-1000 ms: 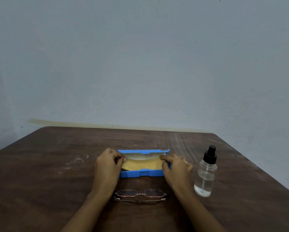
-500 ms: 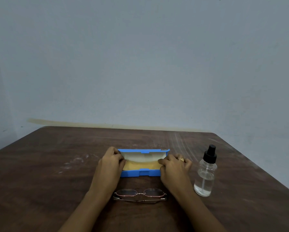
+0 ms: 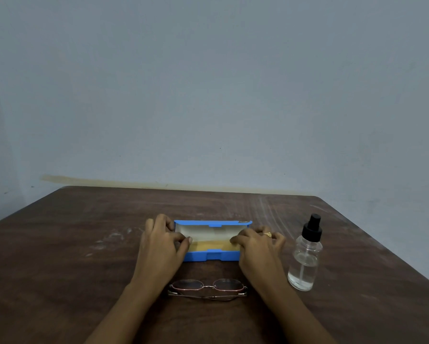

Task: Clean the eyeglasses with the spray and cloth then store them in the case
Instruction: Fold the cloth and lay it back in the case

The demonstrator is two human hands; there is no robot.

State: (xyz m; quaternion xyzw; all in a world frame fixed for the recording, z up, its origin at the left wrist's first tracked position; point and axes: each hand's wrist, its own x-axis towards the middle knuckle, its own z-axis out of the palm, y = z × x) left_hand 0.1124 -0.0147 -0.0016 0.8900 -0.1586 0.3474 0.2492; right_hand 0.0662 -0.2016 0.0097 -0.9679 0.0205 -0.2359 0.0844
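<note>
A blue eyeglass case (image 3: 209,256) lies open mid-table, its lid standing up at the back, with a yellow cloth (image 3: 212,245) inside. My left hand (image 3: 161,247) grips the case's left end, its thumb tip on the cloth. My right hand (image 3: 257,247) curls over the right end, and its fingertips touch the cloth there. The eyeglasses (image 3: 207,289), thin metal frame and folded, lie on the table in front of the case between my forearms. A clear spray bottle (image 3: 305,259) with a black nozzle stands upright to the right of my right hand.
The dark wooden table (image 3: 72,244) has pale smudges on its left side and scratches at the back right. Its far edge meets a plain grey-blue wall, and its right edge runs close past the bottle.
The cloth sits lower in the case than one second ago, and more of the white lid lining shows. Both hands have shifted slightly down and inward at the case ends.
</note>
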